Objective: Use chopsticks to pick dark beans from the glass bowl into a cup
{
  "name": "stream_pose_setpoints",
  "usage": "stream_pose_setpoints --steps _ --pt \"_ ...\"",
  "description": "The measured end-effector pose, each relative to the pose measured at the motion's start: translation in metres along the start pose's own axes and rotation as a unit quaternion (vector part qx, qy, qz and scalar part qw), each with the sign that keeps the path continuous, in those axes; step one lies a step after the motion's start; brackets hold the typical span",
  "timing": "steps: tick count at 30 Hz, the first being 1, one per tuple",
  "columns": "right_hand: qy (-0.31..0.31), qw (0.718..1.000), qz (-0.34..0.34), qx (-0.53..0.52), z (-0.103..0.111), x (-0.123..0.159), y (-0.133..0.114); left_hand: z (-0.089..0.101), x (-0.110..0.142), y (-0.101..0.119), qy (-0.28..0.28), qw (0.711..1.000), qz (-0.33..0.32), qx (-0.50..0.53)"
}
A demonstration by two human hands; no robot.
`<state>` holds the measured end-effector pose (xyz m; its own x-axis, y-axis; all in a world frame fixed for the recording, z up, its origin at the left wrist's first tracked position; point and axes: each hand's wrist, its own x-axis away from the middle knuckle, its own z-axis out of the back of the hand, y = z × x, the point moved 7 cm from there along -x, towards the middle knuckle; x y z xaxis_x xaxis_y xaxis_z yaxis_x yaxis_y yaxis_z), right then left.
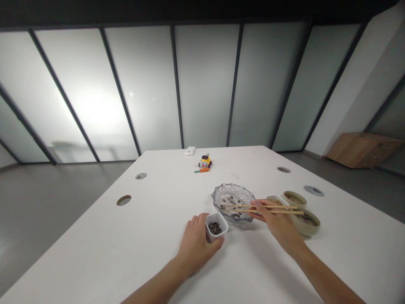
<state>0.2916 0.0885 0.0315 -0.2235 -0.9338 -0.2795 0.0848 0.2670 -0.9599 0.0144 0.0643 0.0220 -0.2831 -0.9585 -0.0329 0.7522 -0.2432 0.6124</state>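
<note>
My left hand (198,242) is closed round a small white square cup (224,224), which stands on the table. Dark seeds (215,228) lie in the bottom of that cup. My right hand (268,217) grips a pair of wooden chopsticks (278,212). Their tips are over the left part of a clear glass bowl (248,195) with a scalloped rim, by one of the dark seeds scattered inside; I cannot tell whether they pinch it. The glass bowl stands just beyond the white cup and to its right.
Behind my right hand are two beige bowls (311,229) and a partly hidden white dish (274,198), holding small items. Farther back on the white table (158,236) lie a yellow toy vehicle (205,160), an orange-handled tool (204,169) and a white box-shaped device (190,151). Round holes pierce the tabletop.
</note>
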Motion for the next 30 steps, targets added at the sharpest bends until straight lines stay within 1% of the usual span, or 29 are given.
stream_pose_setpoints --steps 5,10,17,19,21,24,27,30 --pt "0.026 0.998 -0.055 0.007 -0.005 0.004 0.005 0.0 -0.001 0.0 0.002 1.0 0.001 -0.002" --pt "0.02 0.998 -0.056 0.0 -0.008 0.005 0.005 0.0 -0.001 -0.001 0.005 1.0 -0.004 0.004" --pt "0.054 0.998 -0.026 -0.013 -0.005 0.004 -0.002 -0.001 -0.002 -0.003 0.005 1.0 -0.002 0.0" --pt "0.05 0.998 -0.023 -0.011 -0.005 0.005 -0.003 -0.001 -0.002 -0.003 0.005 1.0 -0.002 0.001" --pt "0.032 0.999 -0.026 -0.001 -0.008 0.005 -0.003 -0.001 -0.001 -0.003 0.006 1.0 -0.003 0.002" --pt "0.003 1.0 -0.017 0.026 -0.012 0.007 -0.003 -0.002 0.0 -0.003 0.008 1.0 -0.004 0.004" --pt "-0.005 0.998 0.02 0.067 -0.016 0.008 -0.007 -0.002 -0.001 -0.004 0.01 1.0 -0.005 0.007" --pt "-0.004 0.989 0.062 0.135 -0.017 0.01 -0.017 -0.002 -0.001 -0.004 0.011 1.0 -0.008 0.009"
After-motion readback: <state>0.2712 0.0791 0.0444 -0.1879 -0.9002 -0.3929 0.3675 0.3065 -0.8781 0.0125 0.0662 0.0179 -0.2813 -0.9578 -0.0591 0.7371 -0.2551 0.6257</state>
